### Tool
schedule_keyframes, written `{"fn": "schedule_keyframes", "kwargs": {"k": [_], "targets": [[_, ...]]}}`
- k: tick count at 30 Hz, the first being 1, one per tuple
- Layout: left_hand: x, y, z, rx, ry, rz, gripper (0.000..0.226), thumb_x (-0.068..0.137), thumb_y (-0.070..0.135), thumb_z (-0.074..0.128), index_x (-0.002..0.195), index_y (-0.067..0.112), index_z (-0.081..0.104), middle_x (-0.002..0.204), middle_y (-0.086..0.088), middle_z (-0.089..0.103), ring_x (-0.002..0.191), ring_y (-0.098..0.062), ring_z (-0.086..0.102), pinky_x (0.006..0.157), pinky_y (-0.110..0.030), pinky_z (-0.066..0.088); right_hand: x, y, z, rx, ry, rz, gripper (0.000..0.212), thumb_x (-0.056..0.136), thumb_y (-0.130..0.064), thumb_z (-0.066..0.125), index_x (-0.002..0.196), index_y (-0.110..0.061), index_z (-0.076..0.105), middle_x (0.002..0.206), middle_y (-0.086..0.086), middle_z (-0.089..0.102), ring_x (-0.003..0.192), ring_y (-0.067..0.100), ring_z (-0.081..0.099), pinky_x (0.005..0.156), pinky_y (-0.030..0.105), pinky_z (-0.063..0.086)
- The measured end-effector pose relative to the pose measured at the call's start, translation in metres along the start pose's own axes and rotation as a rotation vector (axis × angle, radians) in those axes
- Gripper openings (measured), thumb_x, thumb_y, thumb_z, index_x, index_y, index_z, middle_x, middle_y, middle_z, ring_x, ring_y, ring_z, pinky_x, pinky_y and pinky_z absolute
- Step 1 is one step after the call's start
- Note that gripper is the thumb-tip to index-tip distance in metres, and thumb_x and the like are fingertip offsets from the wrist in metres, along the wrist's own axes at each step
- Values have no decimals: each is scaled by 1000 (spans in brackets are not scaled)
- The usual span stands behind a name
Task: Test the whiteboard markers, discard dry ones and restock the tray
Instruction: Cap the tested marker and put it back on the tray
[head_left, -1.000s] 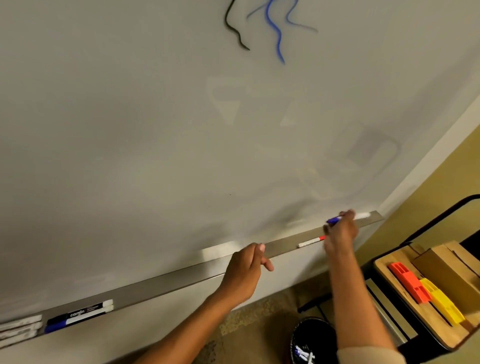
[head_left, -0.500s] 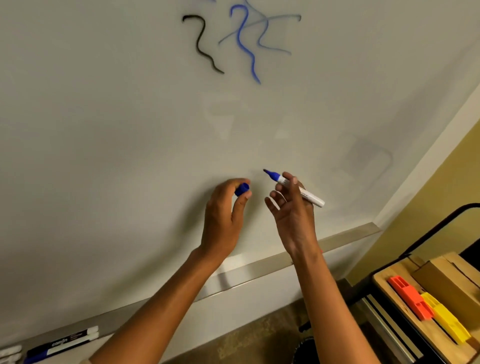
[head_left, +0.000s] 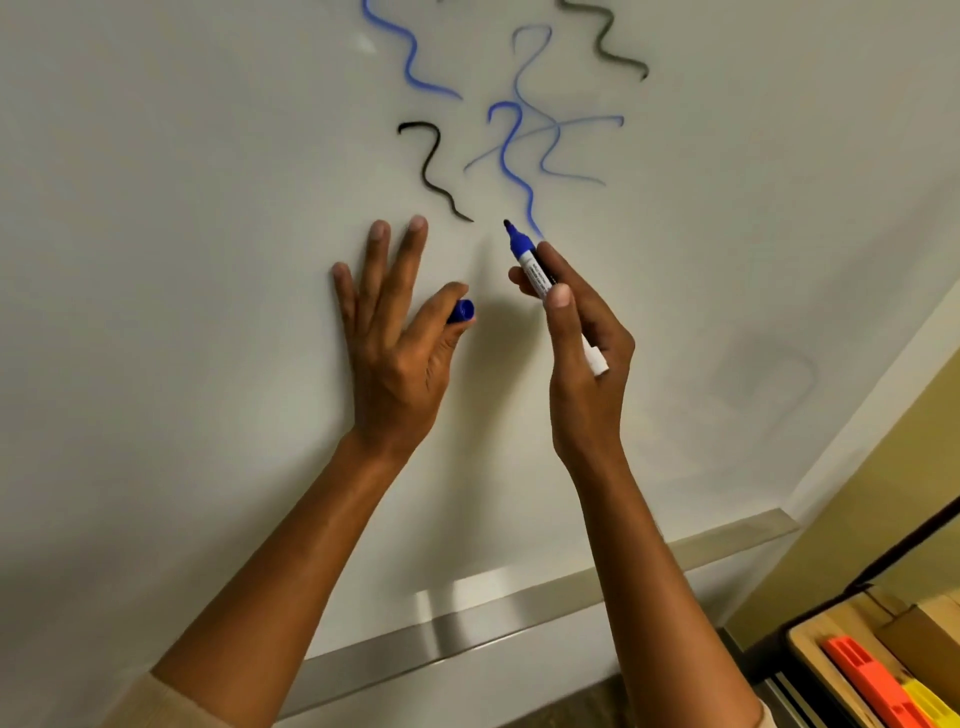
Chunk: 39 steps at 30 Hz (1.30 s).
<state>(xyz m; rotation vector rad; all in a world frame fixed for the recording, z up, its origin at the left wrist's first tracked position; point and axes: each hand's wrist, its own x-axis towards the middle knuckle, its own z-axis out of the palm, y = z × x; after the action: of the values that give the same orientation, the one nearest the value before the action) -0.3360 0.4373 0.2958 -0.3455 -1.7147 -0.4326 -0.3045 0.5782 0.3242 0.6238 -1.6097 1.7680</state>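
Marker (head_left: 540, 275) uncapped, gripped in right hand (head_left: 584, 358), tip up, just short of whiteboard (head_left: 208, 208) below blue and black squiggles; blue cap (head_left: 462, 312) pinched in left hand (head_left: 395, 338), other fingers spread on board; metal tray (head_left: 467, 634) below; cart (head_left: 857, 649) at lower right

Both forearms reach upward, the left hand (head_left: 395, 343) with three fingers straight and spread while thumb and forefinger pinch together, the right hand (head_left: 582, 353) curled in a writing grip.

Blue-tipped white marker (head_left: 540, 275), blue cap (head_left: 462, 312), black and blue squiggles (head_left: 511, 156).
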Motion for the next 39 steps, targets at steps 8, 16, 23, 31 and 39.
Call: {"fn": "schedule_keyframes", "kwargs": {"k": [8, 16, 23, 31, 39], "targets": [[-4, -5, 19, 233, 78, 97, 21, 95, 31, 65, 114, 23, 72, 141, -9, 53, 136, -36, 43, 111, -60, 27, 21, 16, 11, -183, 6, -245, 34, 99, -16, 53, 128, -1, 64, 120, 10, 71, 114, 19, 65, 96, 39, 53], [-7, -8, 22, 264, 77, 103, 21, 94, 30, 67, 113, 23, 73, 140, -10, 53, 135, -37, 42, 112, -60, 27, 25, 30, -8, -261, 80, -296, 28, 98, -6, 55, 123, 2, 66, 113, 10, 72, 107, 23, 67, 91, 44, 54], [-7, -6, 22, 252, 73, 88, 21, 92, 34, 68, 111, 25, 73, 142, -8, 51, 138, -37, 40, 114, -59, 23, 27, 34, -50, -271, 146, -168, 26, 100, -8, 56, 123, -6, 69, 110, 7, 74, 104, 25, 69, 89, 45, 55], [-4, 1, 16, 220, 37, 62, 20, 95, 35, 64, 109, 25, 73, 146, -10, 48, 140, -38, 35, 116, -58, 16, 43, 17, -90, -258, 269, -30, 25, 100, -13, 56, 121, -10, 70, 111, 2, 75, 102, 15, 71, 89, 32, 53], [-15, 25, 3, -90, -103, -73, 23, 98, 25, 59, 110, 11, 71, 152, -23, 34, 147, -38, 19, 118, -62, 7, 9, 19, -108, 34, 250, 104, 24, 102, -12, 52, 117, -5, 70, 103, 15, 74, 96, 26, 70, 79, 32, 52]]}}
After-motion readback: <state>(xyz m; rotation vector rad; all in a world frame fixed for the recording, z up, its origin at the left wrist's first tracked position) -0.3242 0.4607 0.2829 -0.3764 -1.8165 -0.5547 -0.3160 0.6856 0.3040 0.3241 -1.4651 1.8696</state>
